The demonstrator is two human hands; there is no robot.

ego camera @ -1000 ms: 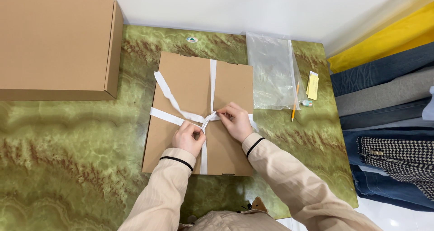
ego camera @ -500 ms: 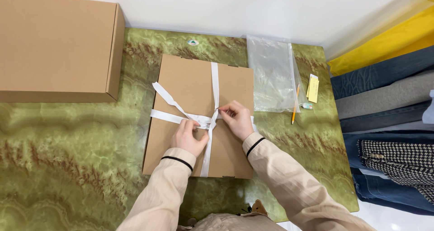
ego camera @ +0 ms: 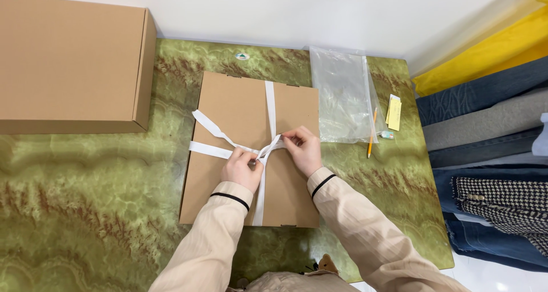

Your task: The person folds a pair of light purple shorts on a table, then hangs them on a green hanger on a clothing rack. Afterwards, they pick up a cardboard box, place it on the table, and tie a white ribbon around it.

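Note:
A flat brown cardboard box lies on the green marbled table, crossed by a white ribbon. The ribbon's strands meet near the box's middle. My left hand pinches the ribbon at that crossing, with a loose tail running up to the left. My right hand grips the ribbon just right of the crossing. Both sleeves are beige with dark cuffs.
A larger closed cardboard box stands at the back left. A clear plastic bag, a pencil and a yellow note pad lie to the right. Folded fabrics are stacked past the table's right edge.
The hands have shifted slightly at the crossing. The loose ribbon tail on the left has moved and now lies lower and flatter across the box.

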